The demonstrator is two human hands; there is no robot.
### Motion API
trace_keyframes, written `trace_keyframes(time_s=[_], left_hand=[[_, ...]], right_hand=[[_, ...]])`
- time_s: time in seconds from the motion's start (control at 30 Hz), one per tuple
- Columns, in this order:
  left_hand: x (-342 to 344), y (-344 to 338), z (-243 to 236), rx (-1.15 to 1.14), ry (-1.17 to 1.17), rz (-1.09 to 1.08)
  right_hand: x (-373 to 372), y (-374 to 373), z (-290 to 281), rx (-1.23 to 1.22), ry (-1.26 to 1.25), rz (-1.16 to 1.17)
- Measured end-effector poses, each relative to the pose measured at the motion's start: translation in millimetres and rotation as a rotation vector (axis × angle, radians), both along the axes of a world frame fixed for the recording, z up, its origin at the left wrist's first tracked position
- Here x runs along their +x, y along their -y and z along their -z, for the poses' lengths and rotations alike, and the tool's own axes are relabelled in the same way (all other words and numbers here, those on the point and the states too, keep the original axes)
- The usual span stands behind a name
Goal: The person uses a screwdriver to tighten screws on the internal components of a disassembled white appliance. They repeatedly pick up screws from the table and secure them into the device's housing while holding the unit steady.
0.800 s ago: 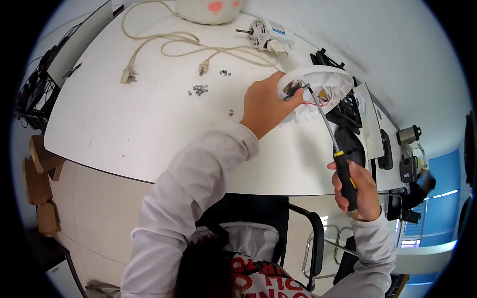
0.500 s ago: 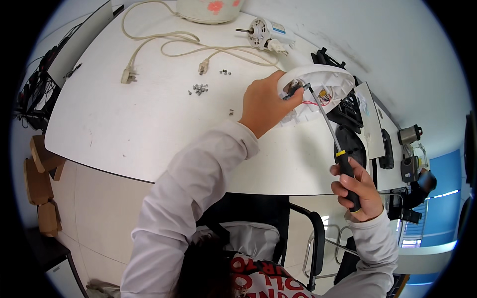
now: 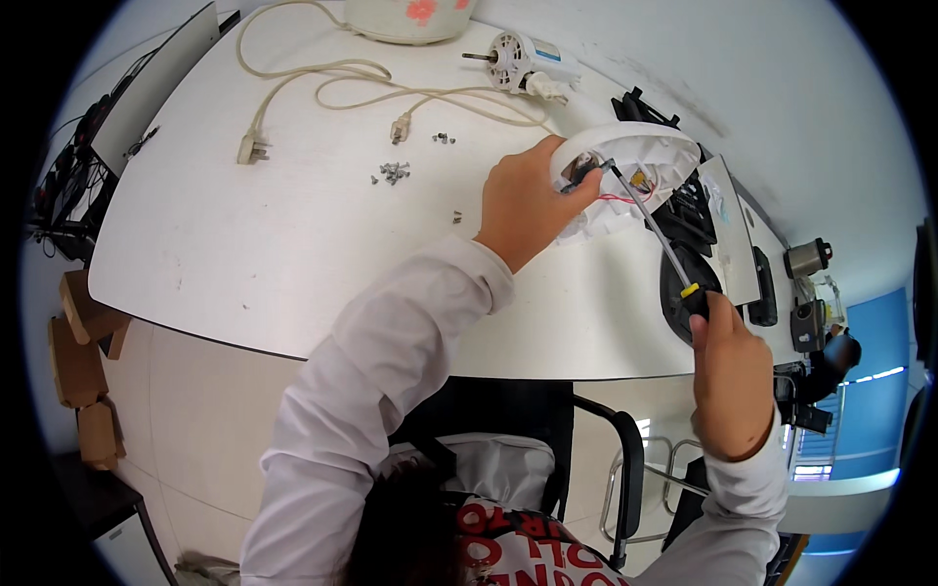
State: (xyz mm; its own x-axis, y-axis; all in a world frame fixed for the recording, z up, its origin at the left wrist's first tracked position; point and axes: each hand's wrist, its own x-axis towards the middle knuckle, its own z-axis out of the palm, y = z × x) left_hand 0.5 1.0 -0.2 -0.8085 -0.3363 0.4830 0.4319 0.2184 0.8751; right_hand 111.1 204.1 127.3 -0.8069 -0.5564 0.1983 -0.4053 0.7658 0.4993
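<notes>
"Condition of the right hand (image 3: 731, 376)?"
"Fingers wrapped round the dark handle of a screwdriver (image 3: 652, 229), its shaft slanting up to a white housing (image 3: 640, 139); tip contact cannot be confirmed."
"The left hand (image 3: 532, 200)?"
"Partly curled, gripping the housing's left edge at the table's (image 3: 322, 264) right side."
"Beyond?"
"Screws (image 3: 396, 173) lie in small groups leftward; a motor (image 3: 523, 66) lies behind."

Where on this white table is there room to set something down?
A broad patch at the white table's left front, bordered by the plug, loose screws and left sleeve. A smaller one in front of the white housing, between that sleeve and the black object. Crowded: the back, with cord and motor, and the right, under the screwdriver.
</notes>
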Motion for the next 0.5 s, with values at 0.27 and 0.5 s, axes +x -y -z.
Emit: trace_keyframes(time_s=[0.27, 0.5], left_hand=[[4, 4, -3, -0.005, 0.052, 0.014], [2, 2, -1, -0.04, 0.0, 0.004]], right_hand=[[-19, -23, -9, -2.157, 1.848, 0.585], [-11, -4, -10, -1.632, 1.274, 0.502]])
